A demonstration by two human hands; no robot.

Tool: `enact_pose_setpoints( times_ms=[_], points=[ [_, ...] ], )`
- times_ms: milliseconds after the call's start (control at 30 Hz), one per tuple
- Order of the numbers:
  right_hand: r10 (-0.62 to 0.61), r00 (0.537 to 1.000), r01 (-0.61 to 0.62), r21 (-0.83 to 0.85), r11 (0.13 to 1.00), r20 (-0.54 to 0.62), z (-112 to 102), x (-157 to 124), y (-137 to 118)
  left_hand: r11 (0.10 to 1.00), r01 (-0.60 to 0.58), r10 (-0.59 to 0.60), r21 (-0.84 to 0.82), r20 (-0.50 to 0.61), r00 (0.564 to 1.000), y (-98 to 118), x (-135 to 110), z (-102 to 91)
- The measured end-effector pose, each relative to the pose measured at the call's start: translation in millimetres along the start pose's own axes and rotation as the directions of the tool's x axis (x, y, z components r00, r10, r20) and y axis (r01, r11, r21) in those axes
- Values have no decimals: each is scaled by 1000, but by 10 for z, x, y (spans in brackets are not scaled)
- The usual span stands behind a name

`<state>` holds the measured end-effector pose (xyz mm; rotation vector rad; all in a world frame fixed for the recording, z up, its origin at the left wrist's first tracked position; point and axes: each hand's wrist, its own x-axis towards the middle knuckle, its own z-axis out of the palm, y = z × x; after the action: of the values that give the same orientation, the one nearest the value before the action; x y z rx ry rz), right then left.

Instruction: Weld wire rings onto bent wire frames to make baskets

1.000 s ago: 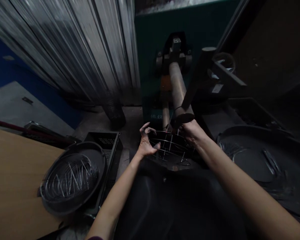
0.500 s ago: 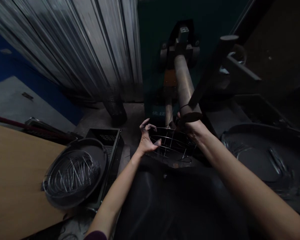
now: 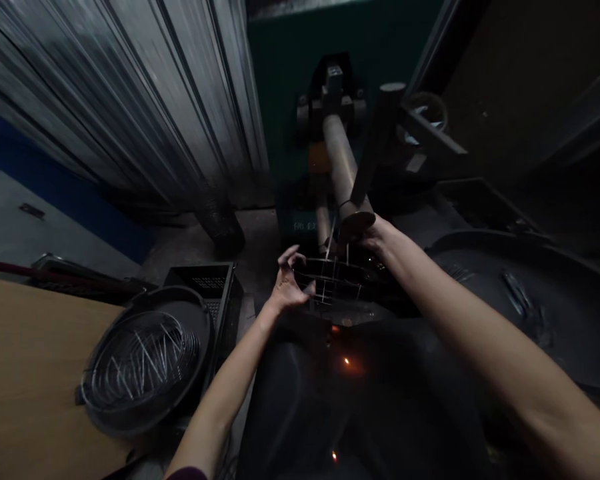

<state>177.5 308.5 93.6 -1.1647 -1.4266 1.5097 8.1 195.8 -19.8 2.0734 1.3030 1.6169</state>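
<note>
Gripping wire basket (image 3: 336, 285), left hand (image 3: 287, 288), right hand (image 3: 377, 235), sparks below

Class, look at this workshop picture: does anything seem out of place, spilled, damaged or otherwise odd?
Yes: orange glowing specks lie on the dark surface just below the wire frame between the left hand and right hand. They look like sparks, bright against the dim bench.

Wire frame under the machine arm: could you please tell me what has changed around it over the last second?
Orange sparks now glow on the dark surface below the wire frame; none showed earlier. Nothing was taken up or let go: the left hand still clasps its near-left rim and the right hand stays at its far right side. The basin at left has not moved.
</note>
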Motion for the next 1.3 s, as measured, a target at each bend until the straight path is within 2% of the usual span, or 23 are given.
enact_pose_setpoints(
  times_ms=[67, 133, 167, 200, 267, 333, 400, 467, 500, 567, 600, 667, 733, 833, 900, 967, 1033, 1067, 1133, 1167, 1200, 1233, 1300],
  points=[
    [81, 996, -81, 21, 996, 30, -92, -118, -72, 997, -71, 70, 22, 37, 997, 42, -172, -25],
    [178, 983, -181, 52, 982, 44, -196, -342, -72, 994, -103, 93, 37, 209, 974, 156, -338, -140],
    [215, 976, -217, 59, 974, 41, -232, -493, -39, 996, -81, 64, 35, 339, 939, 241, -398, -225],
    [229, 973, -230, 52, 972, 28, -245, -666, 19, 999, -28, 14, 23, 468, 884, 342, -434, -315],
    [145, 989, -146, -43, 988, -23, -163, -1043, 204, 985, 172, -136, 3, 621, 772, 574, -420, -456],
    [-62, 997, 47, -246, 968, -55, 60, -1402, 447, 917, 396, -283, -52, 616, 735, 819, -312, -469],
    [-214, 977, 190, -462, 867, -1, 323, -1691, 683, 812, 561, -395, -160, 558, 730, 1052, -176, -346],
    [-238, 961, 276, -598, 753, 144, 455, -1901, 841, 707, 659, -472, -257, 522, 710, 1247, -83, -176],
    [-223, 945, 325, -623, 712, 238, 427, -1978, 873, 665, 690, -500, -286, 515, 696, 1323, -63, -111],
    [-242, 905, 418, -621, 663, 351, 177, -2080, 838, 636, 714, -539, -293, 494, 682, 1431, -71, -64],
    [-288, 893, 448, -625, 639, 346, -19, -2103, 774, 651, 705, -537, -283, 485, 690, 1466, -86, -85],
    [-423, 883, 431, -701, 568, 201, -447, -2093, 583, 712, 654, -491, -257, 485, 724, 1518, -104, -190],
    [-474, 869, 397, -772, 496, 142, -786, -2028, 355, 780, 581, -412, -233, 509, 756, 1561, -68, -334],
    [-385, 882, 443, -758, 479, 272, -985, -1934, 39, 845, 501, -361, -186, 492, 792, 1637, 103, -540],
    [-340, 877, 476, -716, 510, 340, -955, -1943, -101, 861, 480, -369, -167, 444, 816, 1680, 242, -639],
    [-345, 877, 477, -697, 536, 334, -872, -2026, -135, 840, 511, -398, -181, 436, 807, 1679, 333, -677],
    [-337, 908, 408, -707, 578, 249, -801, -2152, -37, 758, 614, -457, -219, 493, 740, 1607, 324, -633],
    [-303, 935, 341, -711, 615, 187, -782, -2216, 57, 694, 684, -489, -227, 549, 678, 1544, 275, -580],
    [-153, 986, 156, -692, 705, 66, -780, -2320, 294, 565, 800, -526, -200, 660, 537, 1391, 102, -428],
    [-42, 998, 60, -660, 749, 43, -793, -2351, 413, 535, 828, -534, -169, 691, 486, 1315, -8, -341],
    [77, 995, -26, -613, 789, 57, -810, -2364, 517, 543, 829, -541, -136, 698, 469, 1250, -120, -255],
    [191, 976, -103, -556, 825, 103, -828, -2356, 598, 587, 802, -544, -108, 681, 490, 1198, -226, -177],
    [357, 901, -226, -436, 871, 246, -853, -2285, 675, 739, 673, -517, -41, 606, 605, 1135, -386, -63]
  ],
)
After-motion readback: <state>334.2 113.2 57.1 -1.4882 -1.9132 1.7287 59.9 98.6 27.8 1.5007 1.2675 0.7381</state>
